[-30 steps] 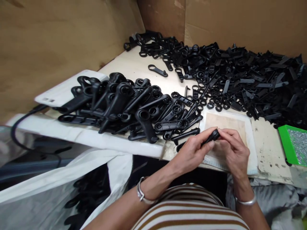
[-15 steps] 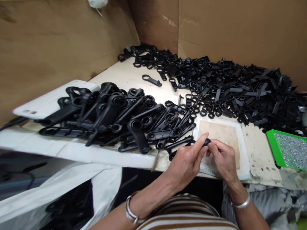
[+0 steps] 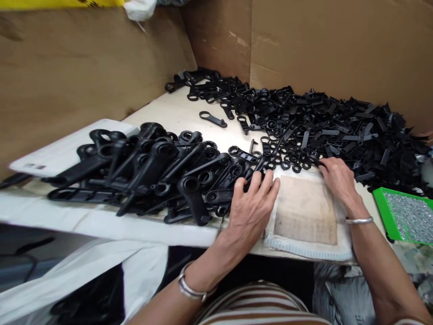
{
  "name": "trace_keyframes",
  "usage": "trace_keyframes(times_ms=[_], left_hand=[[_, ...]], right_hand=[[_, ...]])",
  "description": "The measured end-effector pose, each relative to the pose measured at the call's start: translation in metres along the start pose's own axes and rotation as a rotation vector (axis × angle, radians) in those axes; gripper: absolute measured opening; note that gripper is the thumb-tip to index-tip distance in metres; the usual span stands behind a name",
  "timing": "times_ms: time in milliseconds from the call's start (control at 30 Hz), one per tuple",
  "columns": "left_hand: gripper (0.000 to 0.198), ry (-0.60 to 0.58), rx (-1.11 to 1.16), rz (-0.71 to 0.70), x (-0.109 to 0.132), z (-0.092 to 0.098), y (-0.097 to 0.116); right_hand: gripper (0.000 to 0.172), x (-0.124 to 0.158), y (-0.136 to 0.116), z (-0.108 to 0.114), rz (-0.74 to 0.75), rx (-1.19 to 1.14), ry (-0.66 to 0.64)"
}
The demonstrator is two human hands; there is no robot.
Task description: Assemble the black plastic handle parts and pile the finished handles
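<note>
My left hand [image 3: 252,207] lies over the right end of a heap of black plastic arms with ring ends [image 3: 194,198]. Its fingers are apart, and the fingertips touch or hover just above the parts; I cannot tell which. Beyond the pad, my right hand [image 3: 340,183] is at the near edge of the small black rings [image 3: 297,167]. Its thumb and fingers are closed on a small black plastic part [image 3: 314,161], largely hidden by the fingertips. A white pad with a brown square [image 3: 306,210] lies between my hands.
A big pile of flat black pieces [image 3: 355,131] runs along the cardboard wall [image 3: 338,49]. On the right stands a green tray [image 3: 382,210] with many small silvery metal pieces [image 3: 409,214]. A white flat box [image 3: 67,151] sits behind the heap at left. One black arm [image 3: 213,119] lies apart.
My hands were together over the pad with a small black part between them. They have separated: the left moved left to the heap of arms, the right forward and right to the rings.
</note>
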State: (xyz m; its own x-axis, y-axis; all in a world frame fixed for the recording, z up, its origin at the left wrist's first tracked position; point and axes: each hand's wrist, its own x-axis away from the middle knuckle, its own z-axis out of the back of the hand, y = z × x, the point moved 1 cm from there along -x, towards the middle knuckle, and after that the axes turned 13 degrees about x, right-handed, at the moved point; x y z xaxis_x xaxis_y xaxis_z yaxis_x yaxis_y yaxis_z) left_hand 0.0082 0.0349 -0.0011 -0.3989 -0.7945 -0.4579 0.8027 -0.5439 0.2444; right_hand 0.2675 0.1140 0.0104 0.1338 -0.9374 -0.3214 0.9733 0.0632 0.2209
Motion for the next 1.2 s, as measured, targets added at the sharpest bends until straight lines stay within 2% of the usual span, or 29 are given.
trace_keyframes(times_ms=[133,233,300,367,467,567,633,700,733,800,900,967,1067,1133,1200], left_hand=[[0.034,0.040,0.000,0.027,-0.009,-0.001,-0.007],[0.031,0.148,0.139,-0.004,-0.005,0.001,-0.003],[0.037,0.221,0.344,-0.052,0.000,0.002,0.005],[0.046,0.198,0.647,-0.030,0.004,0.002,0.015],[0.051,0.050,1.127,0.205,0.006,-0.003,0.024],[0.042,0.003,1.403,0.436,0.004,-0.007,0.025],[0.035,-0.020,1.505,0.511,0.004,-0.007,0.025],[0.032,-0.079,1.600,0.549,0.006,-0.005,0.026],[0.032,-0.124,1.645,0.555,0.008,-0.004,0.027],[0.031,-0.246,1.701,0.542,0.012,-0.003,0.029],[0.029,-0.395,1.633,0.492,0.017,-0.006,0.028],[0.029,-0.359,1.527,0.494,0.018,-0.010,0.023],[0.032,-0.197,1.483,0.578,0.015,-0.016,0.013],[0.035,-0.124,1.585,0.649,0.012,-0.018,0.010],[0.037,-0.097,1.745,0.722,0.009,-0.017,0.010]], right_hand=[[0.020,0.016,0.008,0.018,-0.086,-0.131,0.111],[0.019,0.043,-0.012,0.039,-0.098,-0.307,0.204],[0.017,0.063,-0.039,0.053,-0.072,-0.382,0.245],[0.015,0.079,-0.067,0.064,-0.003,-0.458,0.260],[0.021,0.089,-0.090,0.073,0.175,-0.617,0.210],[0.025,0.076,-0.078,0.068,0.334,-0.802,-0.033],[0.023,0.057,-0.057,0.056,0.248,-0.820,-0.138],[0.024,0.034,-0.036,0.041,0.058,-0.683,-0.063],[0.025,0.022,-0.029,0.033,0.047,-0.575,-0.038],[0.026,0.003,-0.024,0.018,0.106,-0.347,-0.067],[0.026,-0.013,-0.031,0.003,0.163,-0.137,-0.151],[0.024,-0.016,-0.035,-0.001,0.141,-0.067,-0.173],[0.022,-0.014,-0.030,-0.001,0.134,-0.011,-0.192],[0.024,-0.007,-0.022,0.003,0.152,-0.068,-0.176],[0.029,0.006,-0.017,0.011,0.151,-0.223,-0.148]])
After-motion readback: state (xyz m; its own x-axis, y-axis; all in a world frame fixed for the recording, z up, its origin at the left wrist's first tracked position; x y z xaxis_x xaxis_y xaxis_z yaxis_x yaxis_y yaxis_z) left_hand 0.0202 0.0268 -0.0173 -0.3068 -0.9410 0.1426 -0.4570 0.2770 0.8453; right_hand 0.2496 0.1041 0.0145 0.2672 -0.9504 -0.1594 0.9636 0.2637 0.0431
